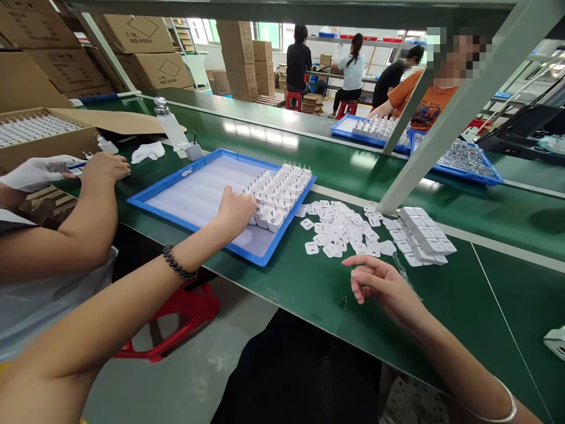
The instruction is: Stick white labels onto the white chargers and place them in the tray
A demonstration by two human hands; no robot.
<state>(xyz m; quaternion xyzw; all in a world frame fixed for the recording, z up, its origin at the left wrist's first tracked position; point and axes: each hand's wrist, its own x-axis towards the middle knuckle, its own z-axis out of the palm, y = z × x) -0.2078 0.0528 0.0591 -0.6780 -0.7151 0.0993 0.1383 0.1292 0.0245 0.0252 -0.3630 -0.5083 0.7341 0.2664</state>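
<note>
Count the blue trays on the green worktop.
3: the near tray, with the left hand over it; a second tray across the worktop, holding white pieces; a third tray beside it, holding metal pieces. Posts may hide others.

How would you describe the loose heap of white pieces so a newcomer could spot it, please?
On the green table, find the nearest blue tray. Between it and the neat white stacks lies the heap of flat pieces, scattered and overlapping, where the stacks are laid in rows.

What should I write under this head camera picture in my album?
Left hand at white parts in a blue tray.
</note>
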